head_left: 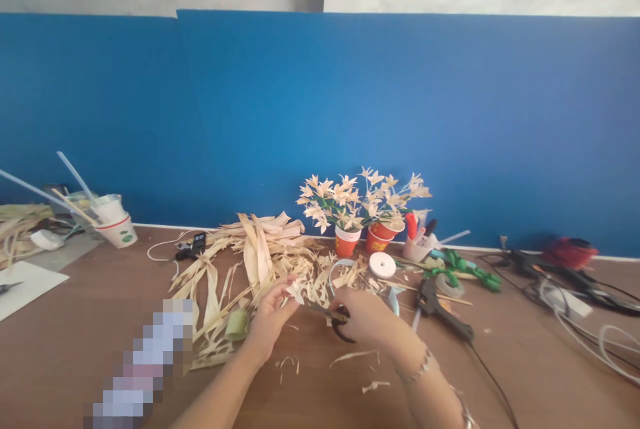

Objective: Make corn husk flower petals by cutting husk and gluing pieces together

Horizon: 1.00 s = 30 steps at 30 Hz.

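My left hand (pixel 273 316) pinches a small pale husk piece (pixel 296 290) between thumb and fingers, near the middle of the brown table. Close on its right, my right hand (pixel 357 316) is wrapped round the dark handles of scissors (pixel 320 310), whose blades point left toward the piece. Whether the blades touch it is too small to tell. Behind my hands lies a heap of dry husks (pixel 263 249), with thin strips and scraps around it. A green roll (pixel 237 325) rests left of my left hand.
Red cups (pixel 347 241) hold pale flowers (pixel 333 199) behind my hands. A white tape roll (pixel 383 265) sits before them. Right of my right hand is a black glue gun (pixel 443 312) with its cord. A white cup (pixel 118 224) with sticks stands left; cables lie far right.
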Available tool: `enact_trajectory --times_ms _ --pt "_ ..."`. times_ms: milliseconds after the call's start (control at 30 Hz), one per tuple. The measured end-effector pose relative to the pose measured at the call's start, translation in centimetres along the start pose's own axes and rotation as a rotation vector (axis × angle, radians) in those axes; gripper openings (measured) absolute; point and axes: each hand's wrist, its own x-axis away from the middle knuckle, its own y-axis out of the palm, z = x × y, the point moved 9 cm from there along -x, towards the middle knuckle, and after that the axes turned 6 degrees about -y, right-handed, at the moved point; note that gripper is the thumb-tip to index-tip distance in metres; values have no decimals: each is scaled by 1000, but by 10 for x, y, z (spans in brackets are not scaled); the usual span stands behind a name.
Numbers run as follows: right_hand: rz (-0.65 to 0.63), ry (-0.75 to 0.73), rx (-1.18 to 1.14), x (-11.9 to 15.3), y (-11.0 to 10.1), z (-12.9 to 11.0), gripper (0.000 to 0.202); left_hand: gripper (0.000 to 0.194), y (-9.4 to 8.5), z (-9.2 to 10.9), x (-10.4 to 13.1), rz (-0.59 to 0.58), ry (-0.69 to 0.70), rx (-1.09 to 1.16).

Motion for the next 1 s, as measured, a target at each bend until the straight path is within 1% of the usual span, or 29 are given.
enact_trajectory --times_ms 100,167,233,400,500,533,600,667,733,800,933,1000 --pt "-66 93 109 -1 10 -4 26 7 3 7 2 -37 112 -107" --pt "-117 106 156 -2 16 -11 30 6 4 8 3 -67 168 -174" --pt "-141 111 172 -3 20 -13 34 3 5 8 3 -87 212 -238" --pt "-108 28 84 -5 21 -7 38 5 7 8 3 -125 284 -346" --pt "-132 59 -5 -6 26 6 50 9 8 6 3 -144 302 -381" --pt "-131 68 -44 -7 27 9 50 9 8 6 2 -146 308 -394" --pt "-83 66 -177 -10 24 10 37 11 9 5 2 -141 317 -425" --pt "-32 21 -422 -13 21 1 22 12 9 6 2 -124 322 -460" --pt "-43 -10 -710 -15 21 -11 17 11 9 9 3 -101 325 -498" --pt "-51 -3 -901 -17 21 -20 14 10 11 12 4 -87 332 -531" --pt "67 86 -1024 -20 23 -22 6 8 15 17 7 -78 345 -580" --pt "110 103 -1062 -22 27 -21 5 8 16 19 8 -67 347 -587"
